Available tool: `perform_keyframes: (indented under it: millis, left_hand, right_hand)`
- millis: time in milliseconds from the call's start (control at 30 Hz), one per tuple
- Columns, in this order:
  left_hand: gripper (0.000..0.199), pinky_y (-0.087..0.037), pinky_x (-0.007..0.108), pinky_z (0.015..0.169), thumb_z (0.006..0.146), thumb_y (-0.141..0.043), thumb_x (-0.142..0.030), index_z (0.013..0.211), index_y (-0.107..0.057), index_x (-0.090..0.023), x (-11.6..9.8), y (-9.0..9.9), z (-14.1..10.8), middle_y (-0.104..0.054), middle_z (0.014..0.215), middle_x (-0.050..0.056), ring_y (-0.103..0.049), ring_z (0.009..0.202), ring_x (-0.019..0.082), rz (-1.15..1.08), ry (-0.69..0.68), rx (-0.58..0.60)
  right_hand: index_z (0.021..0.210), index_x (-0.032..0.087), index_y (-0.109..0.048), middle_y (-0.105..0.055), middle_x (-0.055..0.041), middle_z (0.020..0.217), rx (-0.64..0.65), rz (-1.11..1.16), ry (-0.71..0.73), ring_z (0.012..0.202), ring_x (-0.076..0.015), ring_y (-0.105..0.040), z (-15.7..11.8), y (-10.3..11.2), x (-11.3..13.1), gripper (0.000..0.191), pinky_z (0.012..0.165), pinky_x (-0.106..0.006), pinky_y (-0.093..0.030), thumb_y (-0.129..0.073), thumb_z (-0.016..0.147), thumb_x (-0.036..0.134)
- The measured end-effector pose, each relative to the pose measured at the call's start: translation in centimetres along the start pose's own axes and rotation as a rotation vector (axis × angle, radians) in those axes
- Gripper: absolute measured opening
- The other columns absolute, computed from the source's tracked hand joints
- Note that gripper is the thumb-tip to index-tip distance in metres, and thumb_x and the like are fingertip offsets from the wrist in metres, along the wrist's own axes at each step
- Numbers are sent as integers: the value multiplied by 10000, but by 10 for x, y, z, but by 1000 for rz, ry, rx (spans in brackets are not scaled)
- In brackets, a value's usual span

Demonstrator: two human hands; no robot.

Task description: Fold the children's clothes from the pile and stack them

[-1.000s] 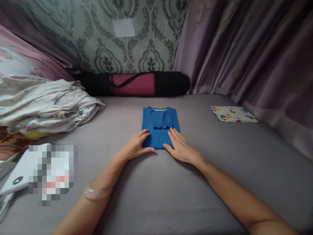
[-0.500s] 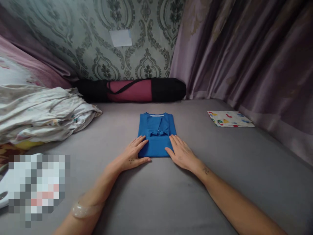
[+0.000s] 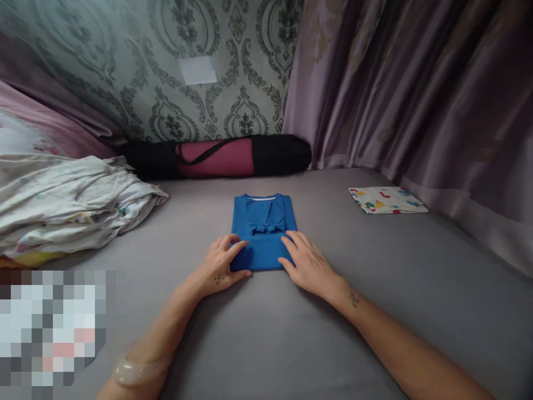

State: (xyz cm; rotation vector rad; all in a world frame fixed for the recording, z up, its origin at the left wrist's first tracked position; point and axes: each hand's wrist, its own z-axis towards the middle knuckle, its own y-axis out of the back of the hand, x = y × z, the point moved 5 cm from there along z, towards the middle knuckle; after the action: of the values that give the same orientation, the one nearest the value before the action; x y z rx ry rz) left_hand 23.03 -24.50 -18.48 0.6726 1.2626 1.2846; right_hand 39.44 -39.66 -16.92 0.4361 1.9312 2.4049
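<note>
A folded blue garment [image 3: 260, 254] lies flat on the grey sheet [image 3: 266, 333], its neckline with a pale strip at the far end and a small gathered part in its middle. My left hand [image 3: 222, 261] rests at its near left edge, fingers apart and slightly bent, thumb on the sheet by the near edge. At the near right edge my right hand [image 3: 308, 264] touches the cloth with spread fingers. The undersides of both hands are hidden.
A crumpled pale cloth [image 3: 70, 200] lies at the left, above a pixelated area. The black and pink long bag [image 3: 216, 157] runs along the wall. Far right, a folded patterned cloth [image 3: 387, 200] lies near the curtain [image 3: 366, 111].
The fingers of both hands have bent somewhat and drawn together on the garment's sides. The view has shifted slightly, moving the surroundings a little left in the picture.
</note>
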Motion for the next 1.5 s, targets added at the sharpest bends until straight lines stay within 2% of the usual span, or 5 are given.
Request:
perform_keyframes:
  millis: [233, 633, 800, 933, 1500]
  left_hand:
    - [287, -472, 403, 905, 936, -478, -395, 1048, -673, -216, -11, 6, 4, -662, 1082, 96, -602, 1002, 240, 99, -124, 16]
    - [339, -507, 338, 823, 968, -403, -413, 989, -679, -217, 0, 10, 5, -709, 927, 72, -658, 858, 196, 33, 37, -129]
    - [379, -462, 426, 955, 847, -596, -461, 1138, -620, -218, -1, 7, 5, -632, 1209, 101, -587, 1111, 266, 77, -8, -80]
    - [383, -387, 465, 1065, 836, -518, -229, 1210, -593, -203, 2, 3, 4, -579, 1323, 101, -543, 1211, 258, 92, -44, -1]
    - [476, -473, 280, 930, 848, -396, -120, 1259, -592, -256, -36, 49, -25, -667, 1195, 40, -627, 1081, 187, -70, 22, 244]
  right_hand:
    - [1243, 173, -565, -522, -130, 1335, 203, 1, 108, 1190, -271, -500, -6, 8, 0, 360, 959, -435, -450, -510, 906, 285]
    - [1229, 157, -561, -569, -132, 1272, 191, -81, 90, 1126, -259, -525, -2, 8, -4, 376, 882, -388, -441, -418, 882, 171]
    - [986, 191, -646, -658, -80, 1043, 132, -112, 63, 951, -211, -582, 7, 9, -13, 263, 776, -325, -411, -407, 904, 117]
    - [890, 177, -614, -653, -69, 925, 110, -166, 81, 865, -194, -576, 8, 15, -12, 223, 757, -310, -364, -423, 876, 64]
    - [848, 214, -604, -625, -14, 764, 443, 142, 173, 720, -147, -547, -13, 71, -2, 169, 623, -235, -298, -461, 938, 211]
